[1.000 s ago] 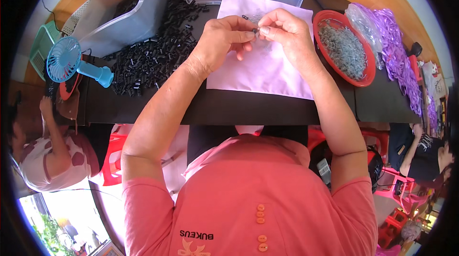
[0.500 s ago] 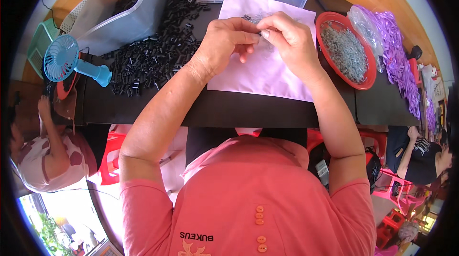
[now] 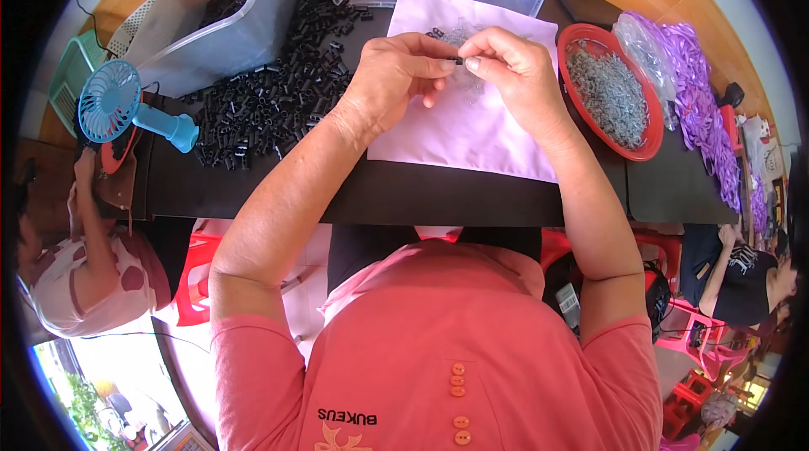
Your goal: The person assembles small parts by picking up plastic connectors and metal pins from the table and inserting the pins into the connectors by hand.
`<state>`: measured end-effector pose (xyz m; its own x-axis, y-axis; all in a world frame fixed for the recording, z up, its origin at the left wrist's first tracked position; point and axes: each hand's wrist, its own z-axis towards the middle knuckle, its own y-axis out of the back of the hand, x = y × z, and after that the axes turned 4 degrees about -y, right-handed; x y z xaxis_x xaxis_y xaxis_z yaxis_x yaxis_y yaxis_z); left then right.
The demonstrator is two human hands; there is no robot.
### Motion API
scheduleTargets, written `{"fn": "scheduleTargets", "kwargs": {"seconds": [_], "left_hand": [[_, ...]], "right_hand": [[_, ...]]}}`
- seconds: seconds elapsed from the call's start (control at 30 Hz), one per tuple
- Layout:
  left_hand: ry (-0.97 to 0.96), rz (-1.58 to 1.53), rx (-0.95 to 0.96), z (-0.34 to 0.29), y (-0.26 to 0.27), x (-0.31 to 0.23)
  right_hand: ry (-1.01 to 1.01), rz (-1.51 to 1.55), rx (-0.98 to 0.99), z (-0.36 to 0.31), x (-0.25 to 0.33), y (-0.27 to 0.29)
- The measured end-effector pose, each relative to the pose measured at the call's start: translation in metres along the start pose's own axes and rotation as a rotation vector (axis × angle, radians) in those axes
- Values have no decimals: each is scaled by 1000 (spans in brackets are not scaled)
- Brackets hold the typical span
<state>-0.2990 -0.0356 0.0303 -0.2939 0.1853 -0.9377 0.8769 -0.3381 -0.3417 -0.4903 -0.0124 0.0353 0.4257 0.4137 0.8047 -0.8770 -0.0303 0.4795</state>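
Over a pink cloth (image 3: 472, 143) on the dark table, my two hands meet fingertip to fingertip. Between the thumb and forefinger of my left hand (image 3: 394, 80) is a small black tube (image 3: 459, 61). My right hand (image 3: 516, 72) pinches at the tube's other end; whether it also holds a small clear piece is hidden by the fingers. Behind my hands, small clear pieces (image 3: 459, 32) lie scattered on the cloth with a few black ones. A large heap of short black tubes (image 3: 270, 105) spreads to the left of my left forearm.
A red bowl (image 3: 650, 143) full of small clear pieces stands on the right, beside purple ribbons (image 3: 687, 72) and a clear plastic bag (image 3: 645, 51). Clear bins (image 3: 190, 51) stand far left and at the back. A blue fan (image 3: 114, 101) lies left. Other people sit at both sides.
My fingertips have shifted slightly, and more of the black tube shows between them. The cloth and bowl appear a touch lower in the picture.
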Motion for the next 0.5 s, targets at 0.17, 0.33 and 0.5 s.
{"fn": "scheduleTargets", "kwargs": {"seconds": [0.17, 0.33, 0.5], "left_hand": [[15, -36, 5, 0, 0, -1], [5, -96, -7, 2, 2, 1], [18, -106, 32, 3, 4, 1]], "right_hand": [[-44, 81, -5, 0, -1, -1], [-83, 149, 29, 0, 1, -3], [-110, 248, -11, -1, 4, -4]]}}
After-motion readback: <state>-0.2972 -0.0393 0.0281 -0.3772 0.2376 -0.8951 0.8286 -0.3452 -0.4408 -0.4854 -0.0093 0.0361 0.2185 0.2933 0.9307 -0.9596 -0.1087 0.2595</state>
